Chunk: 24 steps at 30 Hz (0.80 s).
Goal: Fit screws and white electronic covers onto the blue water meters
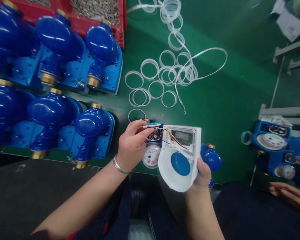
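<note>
My right hand (201, 175) grips the lower right edge of a white plastic meter cover (168, 171), its hollow inside facing up. A round blue piece (180, 163) shows within it. Thin coloured wires (173, 137) run from the cover to the open blue water meter (162, 125) on its left. My left hand (132, 145) is at that meter's upper compartment, thumb and fingers drawn together; what they pinch is too small to make out. Below the fingers is the meter's round white dial (151, 156), partly covered by the white cover.
Blue water meters (92, 121) stand in two rows at left, before a red bin (121, 33) of small metal parts. Clear plastic rings (150, 69) and a white strap (215, 49) lie on the green table (240, 110). At right are more meters (272, 136) and another person's hand (287, 193).
</note>
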Motion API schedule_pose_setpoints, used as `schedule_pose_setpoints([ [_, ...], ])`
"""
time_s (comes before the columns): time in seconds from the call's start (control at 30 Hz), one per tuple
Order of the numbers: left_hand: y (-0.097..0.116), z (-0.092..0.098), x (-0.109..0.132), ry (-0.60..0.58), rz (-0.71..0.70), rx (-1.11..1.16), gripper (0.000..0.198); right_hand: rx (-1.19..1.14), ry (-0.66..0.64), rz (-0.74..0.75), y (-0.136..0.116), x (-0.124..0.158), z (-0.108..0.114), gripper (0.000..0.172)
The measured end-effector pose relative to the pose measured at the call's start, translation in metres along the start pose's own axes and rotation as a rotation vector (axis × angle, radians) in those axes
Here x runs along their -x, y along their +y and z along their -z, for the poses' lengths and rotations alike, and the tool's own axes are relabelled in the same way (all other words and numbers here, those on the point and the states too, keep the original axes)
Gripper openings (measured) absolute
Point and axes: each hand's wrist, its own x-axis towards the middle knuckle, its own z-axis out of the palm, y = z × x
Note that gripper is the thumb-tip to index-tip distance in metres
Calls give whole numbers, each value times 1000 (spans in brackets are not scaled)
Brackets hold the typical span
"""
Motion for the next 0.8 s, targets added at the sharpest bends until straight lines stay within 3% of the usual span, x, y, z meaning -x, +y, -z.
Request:
schedule_pose_setpoints([
  [0.17, -1, 1, 1, -130, -85, 39, 52, 222, -105, 21, -13, 2, -1, 58],
  [0.27, -2, 2, 3, -185, -119, 34, 61, 410, -149, 20, -25, 3, -10, 59],
  [0.4, -5, -2, 1, -240, -237, -53, 44, 569, -170, 46, -36, 4, -29, 55],
  [0.53, -4, -7, -6, -198, -305, -111, 23, 600, -174, 68, -37, 4, -39, 54],
  [0.8, -7, -10, -4, -79, -413, -106, 16, 615, -176, 106, -39, -5, -35, 48],
])
